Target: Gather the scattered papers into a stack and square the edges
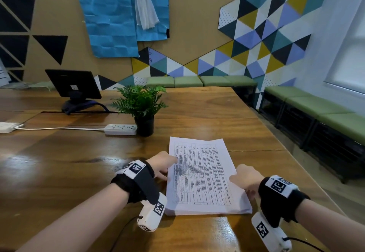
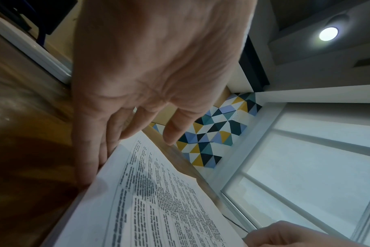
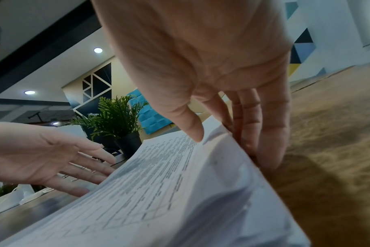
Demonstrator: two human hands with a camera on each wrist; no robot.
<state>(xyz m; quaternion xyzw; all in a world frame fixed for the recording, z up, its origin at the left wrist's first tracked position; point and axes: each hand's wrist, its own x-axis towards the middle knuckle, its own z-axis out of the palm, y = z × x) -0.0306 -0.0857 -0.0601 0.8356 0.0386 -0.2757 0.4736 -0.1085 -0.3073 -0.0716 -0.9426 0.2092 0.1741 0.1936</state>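
step: squaring, I judge; papers already gathered into one stack, flat on the wooden table, in front of the potted plant.
left hand: my fingers straight, laid along the stack's left long edge, thumb hovering over the top sheet. Pressing, not gripping.
right hand: fingers straight, flat against the right long edge, thumb tip on or just above the top sheet, blur makes it hard to tell.
stack state: right side fans a bit near me, lower sheets poke out past the top one; not square yet.
next move: I'd push both palms inward evenly so the sides line up, then shift to the near and far short edges. Light pressure needed, or the sheets buckle upward.
risk: top sheet sliding off-line.
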